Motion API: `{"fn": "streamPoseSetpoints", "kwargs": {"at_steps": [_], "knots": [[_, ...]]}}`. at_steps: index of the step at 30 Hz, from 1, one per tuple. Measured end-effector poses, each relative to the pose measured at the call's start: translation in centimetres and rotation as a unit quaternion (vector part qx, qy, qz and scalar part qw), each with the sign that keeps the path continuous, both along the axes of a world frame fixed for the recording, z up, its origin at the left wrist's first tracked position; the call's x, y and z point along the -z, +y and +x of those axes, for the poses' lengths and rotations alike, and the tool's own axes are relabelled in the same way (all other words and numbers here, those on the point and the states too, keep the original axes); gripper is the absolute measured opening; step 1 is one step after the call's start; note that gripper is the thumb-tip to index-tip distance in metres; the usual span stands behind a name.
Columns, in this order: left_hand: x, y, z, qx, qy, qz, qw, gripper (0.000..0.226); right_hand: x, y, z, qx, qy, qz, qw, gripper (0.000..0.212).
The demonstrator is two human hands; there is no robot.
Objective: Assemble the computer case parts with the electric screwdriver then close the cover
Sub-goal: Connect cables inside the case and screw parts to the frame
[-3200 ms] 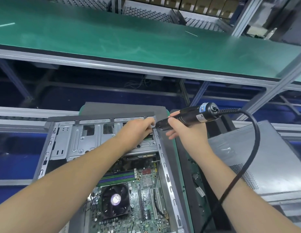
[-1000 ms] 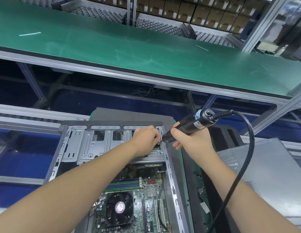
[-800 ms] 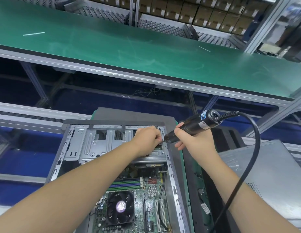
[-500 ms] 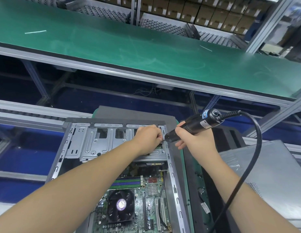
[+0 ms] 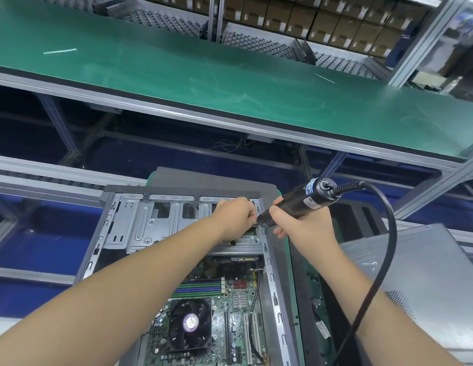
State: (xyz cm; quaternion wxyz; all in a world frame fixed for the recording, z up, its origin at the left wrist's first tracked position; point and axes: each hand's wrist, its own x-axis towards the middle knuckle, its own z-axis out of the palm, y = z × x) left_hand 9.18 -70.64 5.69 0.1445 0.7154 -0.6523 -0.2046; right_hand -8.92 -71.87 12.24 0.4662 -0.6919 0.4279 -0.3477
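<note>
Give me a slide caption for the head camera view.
Right hand drives electric screwdriver into open computer case; left hand steadies.

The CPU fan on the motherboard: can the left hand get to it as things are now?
Probably yes. The case lies open with no cover above the CPU fan, and the left hand is already inside the frame, only busy at the far corner beside the electric screwdriver tip.
</note>
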Motion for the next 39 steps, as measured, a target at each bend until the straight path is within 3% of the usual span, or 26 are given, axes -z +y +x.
{"fn": "streamPoseSetpoints", "kwargs": {"at_steps": [12, 15, 21, 27, 36, 39], "knots": [[0.6, 1.5, 0.8, 0.014, 0.067, -0.061, 0.996, 0.008, 1.0, -0.5, -0.8, 0.068, -0.076, 0.029, 0.994, 0.003], [1.2, 1.6, 0.2, 0.001, 0.054, -0.09, 0.994, 0.013, 1.4, -0.8, -1.0, 0.109, -0.093, 0.049, 0.988, 0.013], [1.1, 1.6, -0.1, -0.005, 0.023, -0.1, 0.995, 0.007, 1.6, -0.9, -0.8, 0.122, -0.102, 0.064, 0.985, 0.001], [1.3, 1.8, -0.4, 0.003, -0.025, -0.124, 0.992, 0.012, 1.0, -1.1, -0.9, 0.127, -0.112, 0.059, 0.984, 0.02], [1.4, 1.4, -0.3, 0.004, -0.026, -0.145, 0.989, 0.012, -0.3, -1.8, -0.3, 0.108, -0.082, 0.046, 0.99, 0.02], [1.8, 1.4, -0.2, 0.014, -0.04, -0.15, 0.988, 0.01, -0.5, -1.7, 0.0, 0.093, -0.062, 0.038, 0.993, 0.011]]}}
